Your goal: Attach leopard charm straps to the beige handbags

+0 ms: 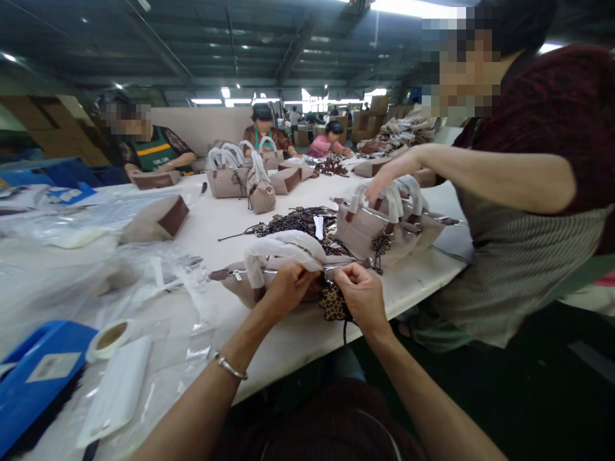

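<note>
In front of me a beige handbag point(240, 288) lies on the table, its handles point(283, 243) wrapped in white. My left hand point(291, 288) is closed in a pinch at the base of a handle; what its fingertips hold is hidden. Close by on the right, my right hand point(360, 291) pinches the metal clip at the top of a leopard-print charm point(332, 302). The charm hangs against the side of the bag, below the zip. Behind the bag lies a pile of dark cords and charms point(300, 221).
To the right, a co-worker's hand point(389, 182) reaches over other handbags point(365, 230). A blue holder point(43, 378), a tape roll point(129, 330) and clear plastic point(158, 282) lie at the left. More bags point(225, 182) stand farther back, with several people around the table.
</note>
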Tool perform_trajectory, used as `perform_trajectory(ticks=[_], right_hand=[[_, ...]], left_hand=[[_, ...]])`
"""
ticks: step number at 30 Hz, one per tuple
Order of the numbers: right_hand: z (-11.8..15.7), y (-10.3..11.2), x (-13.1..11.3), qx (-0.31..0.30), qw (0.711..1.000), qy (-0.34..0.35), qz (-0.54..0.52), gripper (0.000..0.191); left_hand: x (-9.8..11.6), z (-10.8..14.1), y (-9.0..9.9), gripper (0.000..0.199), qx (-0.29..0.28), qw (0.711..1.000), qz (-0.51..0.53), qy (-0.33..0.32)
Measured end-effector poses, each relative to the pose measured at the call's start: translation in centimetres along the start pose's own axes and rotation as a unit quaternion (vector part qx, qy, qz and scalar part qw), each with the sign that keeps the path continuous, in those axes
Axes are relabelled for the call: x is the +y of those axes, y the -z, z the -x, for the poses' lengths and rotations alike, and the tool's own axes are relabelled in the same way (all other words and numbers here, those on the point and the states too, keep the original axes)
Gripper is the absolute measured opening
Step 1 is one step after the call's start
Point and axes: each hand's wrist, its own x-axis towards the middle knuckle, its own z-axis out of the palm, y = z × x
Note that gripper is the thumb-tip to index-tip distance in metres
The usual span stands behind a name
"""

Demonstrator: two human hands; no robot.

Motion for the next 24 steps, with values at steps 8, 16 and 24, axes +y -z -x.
perform_trajectory(ticks=[8,16,24], right_hand=[[-0.1,-0.4,-0.4,-0.006,0.998,0.047,0.052,0.022],[0.7,0.0,-0.5,-0.014,0.997,0.05,0.051,0.022],[-0.4,0.5,-0.7,-0.02,0.993,0.08,0.089,0.021]], left_hand=[[-1.1,-0.1,-0.4,0.02,0.044,0.992,-0.102,-0.063],[-1.5,0.0,-0.5,0.023,0.035,0.991,-0.071,-0.107],[-2.4,0.1,-0.7,0.015,0.047,0.988,-0.079,-0.125]])
